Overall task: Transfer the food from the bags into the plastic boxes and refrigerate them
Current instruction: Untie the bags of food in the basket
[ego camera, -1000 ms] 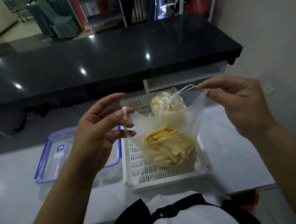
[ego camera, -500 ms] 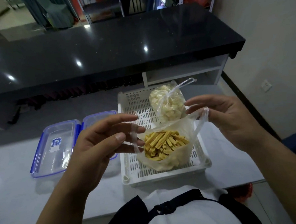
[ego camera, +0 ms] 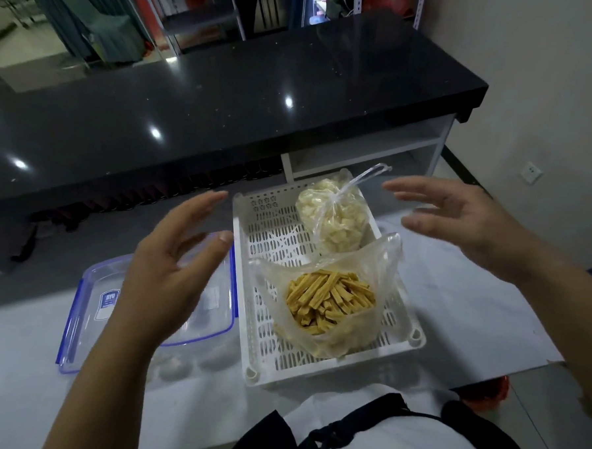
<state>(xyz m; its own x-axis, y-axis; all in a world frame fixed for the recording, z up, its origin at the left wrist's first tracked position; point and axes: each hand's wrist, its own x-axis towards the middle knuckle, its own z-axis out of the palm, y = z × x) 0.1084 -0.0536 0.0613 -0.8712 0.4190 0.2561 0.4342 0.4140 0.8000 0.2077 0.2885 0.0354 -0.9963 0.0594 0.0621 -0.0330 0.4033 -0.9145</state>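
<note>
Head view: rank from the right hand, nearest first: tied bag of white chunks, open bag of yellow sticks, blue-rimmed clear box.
1. Tied clear bag of white chunks, just left of the right hand.
2. Open clear bag of yellow sticks, below-left.
3. Blue-rimmed clear plastic box, far left.

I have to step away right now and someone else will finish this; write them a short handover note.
Left hand and right hand: both open, holding nothing.
White basket holds two bags: the open bag of yellow sticks in front, the knotted bag of pale chunks behind.
Plastic box, blue clips, sits left of the basket.
Done: front bag opened.
Left: untie the other bag, fill the boxes, refrigerate.
</note>
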